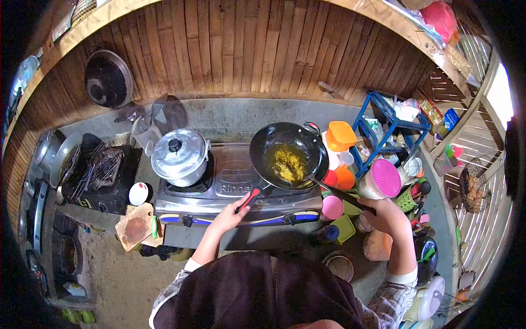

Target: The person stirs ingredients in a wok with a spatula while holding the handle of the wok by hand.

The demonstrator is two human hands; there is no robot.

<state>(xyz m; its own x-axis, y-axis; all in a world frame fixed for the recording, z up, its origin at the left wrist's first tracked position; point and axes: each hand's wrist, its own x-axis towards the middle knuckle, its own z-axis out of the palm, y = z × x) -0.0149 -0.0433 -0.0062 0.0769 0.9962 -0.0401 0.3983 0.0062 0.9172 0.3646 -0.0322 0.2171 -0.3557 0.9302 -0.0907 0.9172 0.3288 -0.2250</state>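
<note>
My left hand [231, 217] is closed around the red and black handle of a dark wok [263, 143] on the right side of the stove [236, 174]. Yellowish shredded food [290, 165] lies in shiny oil at the bottom of the wok. In my right hand [390, 218] is the black handle of a spatula [346, 195], which reaches leftward over the wok's rim. Its tip is inside the wok, at the lower right beside the food. A lidded silver pot [178, 158] sits on the left burner.
A wooden cutting board [135, 227] with a green-handled knife [154, 227] lies left of the stove. Beyond it is a blackened grill stove [101, 181]. To the right crowd a pink-lidded container [385, 178], an orange tub [341, 136] and a blue rack [390, 118].
</note>
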